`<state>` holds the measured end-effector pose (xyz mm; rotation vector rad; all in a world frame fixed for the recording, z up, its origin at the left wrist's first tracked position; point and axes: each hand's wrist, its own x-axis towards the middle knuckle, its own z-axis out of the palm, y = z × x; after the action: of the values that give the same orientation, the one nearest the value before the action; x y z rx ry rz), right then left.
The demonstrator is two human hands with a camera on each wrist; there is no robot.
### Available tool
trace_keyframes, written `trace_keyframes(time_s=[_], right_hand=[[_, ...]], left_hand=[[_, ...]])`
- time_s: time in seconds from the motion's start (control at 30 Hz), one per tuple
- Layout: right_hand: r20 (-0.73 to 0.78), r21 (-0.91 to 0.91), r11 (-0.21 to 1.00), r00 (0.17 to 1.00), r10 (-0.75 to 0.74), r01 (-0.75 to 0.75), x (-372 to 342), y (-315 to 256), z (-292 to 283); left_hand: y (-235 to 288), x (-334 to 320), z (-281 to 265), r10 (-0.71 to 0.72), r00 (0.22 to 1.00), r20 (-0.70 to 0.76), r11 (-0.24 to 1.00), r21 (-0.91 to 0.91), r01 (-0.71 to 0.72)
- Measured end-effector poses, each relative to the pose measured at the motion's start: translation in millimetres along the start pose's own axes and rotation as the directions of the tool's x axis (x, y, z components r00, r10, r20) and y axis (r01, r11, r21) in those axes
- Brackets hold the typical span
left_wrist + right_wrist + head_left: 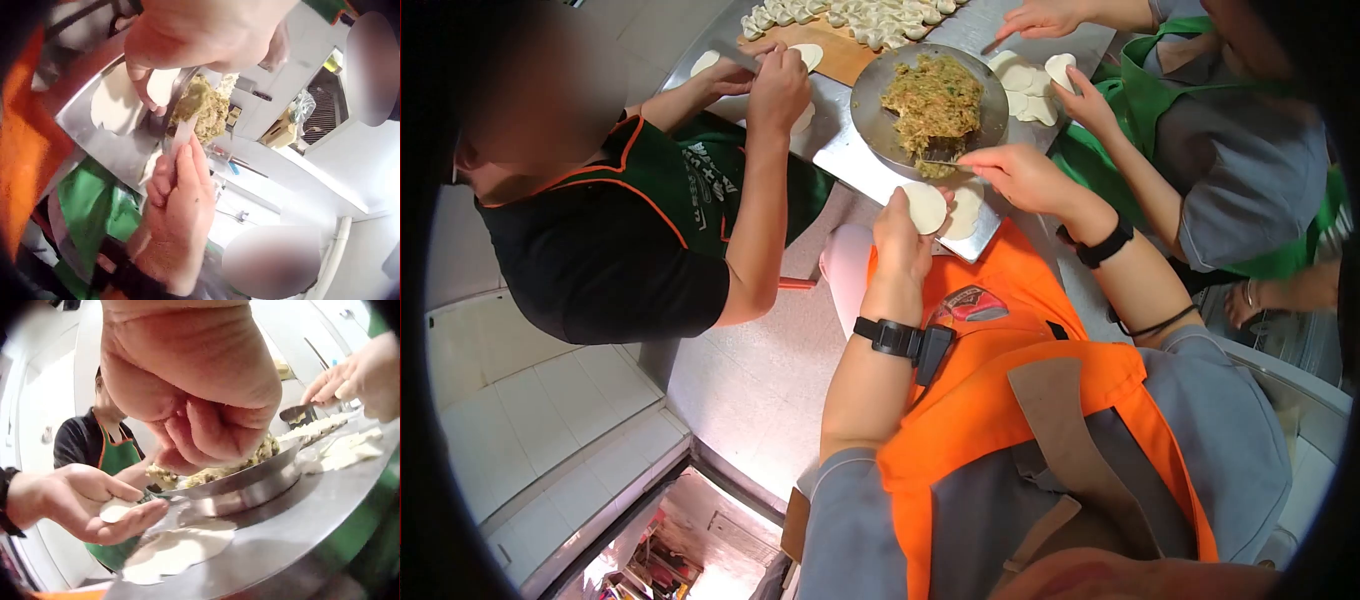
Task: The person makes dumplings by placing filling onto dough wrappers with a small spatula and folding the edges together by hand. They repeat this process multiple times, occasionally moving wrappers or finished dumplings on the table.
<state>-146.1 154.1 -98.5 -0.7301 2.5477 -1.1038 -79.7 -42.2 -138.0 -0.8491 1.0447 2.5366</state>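
Fingers of the left hand [900, 240] cradle a round white dough wrapper [925, 208], while those of the right hand [1022, 178] pinch a thin, flat utensil [940, 163] at chopped green-brown filling [935, 98] in a round metal pan [864, 130]. An overloaded tip could spill over the wrapper's edge. Bare metal surface [838, 150] offers room left of the fingers; pale loose wrappers [963, 213] crowd their right.

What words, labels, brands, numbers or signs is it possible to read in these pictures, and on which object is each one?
None can be quoted with certainty.
White lettering on the dark green apron: too blurred and angled to read.
Printed badge on the orange apron: too small to read.
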Motion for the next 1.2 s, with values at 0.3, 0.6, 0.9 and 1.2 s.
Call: trace_keyframes(time_s=[0.3,0.6,0.9,1.2], right_hand=[[-0.282,-0.346,0.921,0.916,-0.285,0.180,-48.2,-56.2,32.6],[-0.083,0.495,0.861,0.979,0.185,-0.121,-55.2,-49.3,28.9],[-0.428,-0.096,0.942,0.841,-0.330,0.321,-51.0,-65.1,13.6],[-0.380,0.148,0.943,0.897,-0.224,0.298,-48.0,-68.4,-3.2]], left_hand=[[22.9,-16.3,22.3,0.080,0.981,0.177,0.948,-0.317,-0.020],[19.1,-28.4,30.3,0.120,0.958,0.261,0.936,-0.352,-0.022],[15.1,-49.1,35.2,0.147,0.974,0.175,0.964,-0.247,-0.101],[0.0,-81.3,48.6,0.346,0.846,0.406,0.861,0.220,-0.458]])
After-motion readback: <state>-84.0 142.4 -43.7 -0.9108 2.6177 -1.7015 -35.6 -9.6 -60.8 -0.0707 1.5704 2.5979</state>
